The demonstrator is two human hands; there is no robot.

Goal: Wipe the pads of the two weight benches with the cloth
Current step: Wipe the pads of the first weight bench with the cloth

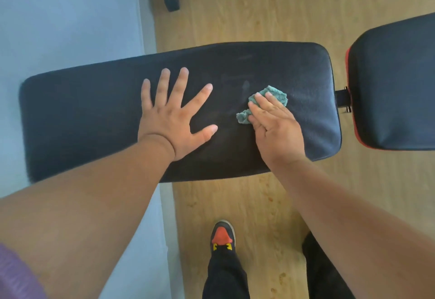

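Left hand (175, 119) flat on pad (82, 119), fingers spread. Right hand (276, 131) pressing cloth (276, 94) onto pad, fingers together.

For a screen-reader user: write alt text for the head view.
A right hand presses a green cloth onto a long black bench pad; the left hand rests flat, fingers spread, beside it. Another pad lies right.

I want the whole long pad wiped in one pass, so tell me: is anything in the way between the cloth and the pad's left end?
Yes. The left hand lies flat with fingers spread on the long pad, just left of the teal cloth that the right hand presses down. Beyond that hand, the pad looks bare to its left end.
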